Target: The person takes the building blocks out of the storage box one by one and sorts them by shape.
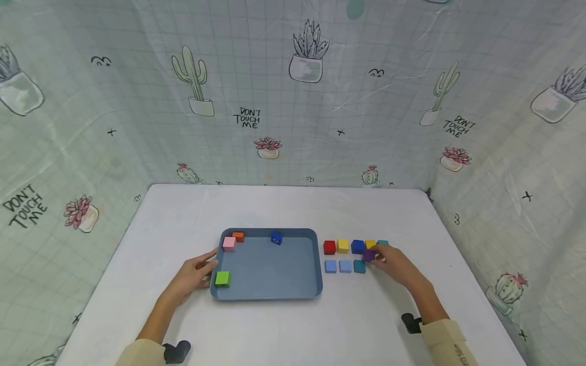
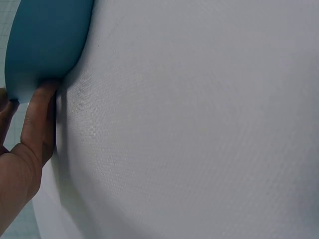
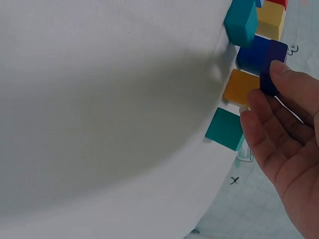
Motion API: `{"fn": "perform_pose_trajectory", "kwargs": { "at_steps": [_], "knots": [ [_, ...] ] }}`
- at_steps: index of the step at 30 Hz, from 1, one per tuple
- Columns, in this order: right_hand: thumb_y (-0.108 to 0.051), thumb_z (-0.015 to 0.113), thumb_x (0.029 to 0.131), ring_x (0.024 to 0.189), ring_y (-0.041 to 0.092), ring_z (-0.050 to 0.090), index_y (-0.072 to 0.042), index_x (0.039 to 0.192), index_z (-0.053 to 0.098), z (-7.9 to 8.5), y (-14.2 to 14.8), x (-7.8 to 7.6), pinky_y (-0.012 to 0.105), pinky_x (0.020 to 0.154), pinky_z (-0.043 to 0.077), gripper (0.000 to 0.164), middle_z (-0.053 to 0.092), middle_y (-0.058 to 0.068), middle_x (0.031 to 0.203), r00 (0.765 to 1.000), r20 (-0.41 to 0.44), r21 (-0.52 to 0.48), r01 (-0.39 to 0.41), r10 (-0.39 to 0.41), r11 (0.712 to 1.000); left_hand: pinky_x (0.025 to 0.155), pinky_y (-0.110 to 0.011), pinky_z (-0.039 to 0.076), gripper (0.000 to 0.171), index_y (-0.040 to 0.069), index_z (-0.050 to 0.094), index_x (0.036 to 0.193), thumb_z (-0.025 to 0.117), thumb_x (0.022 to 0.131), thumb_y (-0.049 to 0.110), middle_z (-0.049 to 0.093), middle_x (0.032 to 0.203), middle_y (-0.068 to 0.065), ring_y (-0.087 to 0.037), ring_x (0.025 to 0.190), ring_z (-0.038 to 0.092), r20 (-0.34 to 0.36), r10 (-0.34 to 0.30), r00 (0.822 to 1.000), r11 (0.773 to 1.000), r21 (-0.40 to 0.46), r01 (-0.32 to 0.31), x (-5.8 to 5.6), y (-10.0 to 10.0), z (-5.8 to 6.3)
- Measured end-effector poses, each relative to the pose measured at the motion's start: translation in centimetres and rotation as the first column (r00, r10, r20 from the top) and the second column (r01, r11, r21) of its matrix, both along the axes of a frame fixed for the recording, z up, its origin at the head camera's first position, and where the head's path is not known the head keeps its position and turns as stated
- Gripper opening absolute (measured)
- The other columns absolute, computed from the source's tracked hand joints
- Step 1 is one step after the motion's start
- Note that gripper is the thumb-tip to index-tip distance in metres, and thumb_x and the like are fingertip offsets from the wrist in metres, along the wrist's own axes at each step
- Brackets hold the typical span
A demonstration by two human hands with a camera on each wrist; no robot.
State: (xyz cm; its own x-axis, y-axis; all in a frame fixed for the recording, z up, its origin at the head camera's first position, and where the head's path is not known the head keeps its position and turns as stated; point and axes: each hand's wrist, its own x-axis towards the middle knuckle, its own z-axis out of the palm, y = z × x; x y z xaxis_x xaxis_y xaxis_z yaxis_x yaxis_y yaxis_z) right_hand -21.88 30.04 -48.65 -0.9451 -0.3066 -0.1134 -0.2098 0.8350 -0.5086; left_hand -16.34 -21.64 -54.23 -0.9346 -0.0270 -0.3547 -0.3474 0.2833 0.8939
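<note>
My right hand point(image 1: 392, 262) pinches a purple block point(image 3: 273, 67) between thumb and fingers, to the right of the tray. It overlaps an orange-yellow block point(image 3: 241, 87) and a dark blue block point(image 3: 251, 54) in the right wrist view. My left hand point(image 1: 189, 277) touches the left side of the blue-grey tray point(image 1: 270, 292) with fairly straight fingers. One finger lies along the tray's outer wall in the left wrist view. Inside the tray are a pink block point(image 1: 229, 244), an orange block point(image 1: 238, 237), a blue block point(image 1: 276, 238) and a green block point(image 1: 223, 278).
Right of the tray, a back row has a red block point(image 1: 329, 247), a yellow block point(image 1: 343, 246) and a teal-green block point(image 3: 224, 129). Two light blue blocks point(image 1: 330, 266) and a teal block point(image 1: 359, 266) form a front row. All stand on a white table point(image 1: 256, 335) before a cactus-print curtain point(image 1: 274, 91).
</note>
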Motion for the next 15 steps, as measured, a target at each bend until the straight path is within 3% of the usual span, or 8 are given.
{"fn": "perform_pose_trajectory", "kwargs": {
  "at_steps": [5, 15],
  "knots": [
    [-0.004, 0.064, 0.088, 0.097, 0.029, 0.059, 0.006, 0.119, 0.057, -0.4, 0.7, 0.1, 0.042, 0.082, 0.051, 0.034, 0.061, 0.015, 0.108, 1.000, 0.002, 0.027, 0.001, -0.001, 1.000, 0.074, -0.031, 0.054, 0.058, 0.012, 0.035, 0.146, 0.056, 0.096, 0.030, 0.050, 0.123, -0.022, -0.022, 0.089, 0.056, 0.000, -0.003, 1.000, 1.000, -0.003, 0.003, 0.0, 0.0, 0.1],
    [0.000, 0.066, 0.085, 0.094, 0.029, 0.059, 0.005, 0.113, 0.059, -1.1, 1.1, 0.6, 0.044, 0.082, 0.050, 0.030, 0.063, 0.012, 0.102, 0.995, 0.089, 0.092, 0.030, -0.038, 0.995, 0.072, -0.030, 0.054, 0.058, 0.012, 0.035, 0.147, 0.056, 0.096, 0.030, 0.051, 0.122, -0.021, -0.021, 0.089, 0.055, 0.008, 0.000, 1.000, 1.000, 0.009, -0.001, 0.1, 0.1, 0.2]
  ]
}}
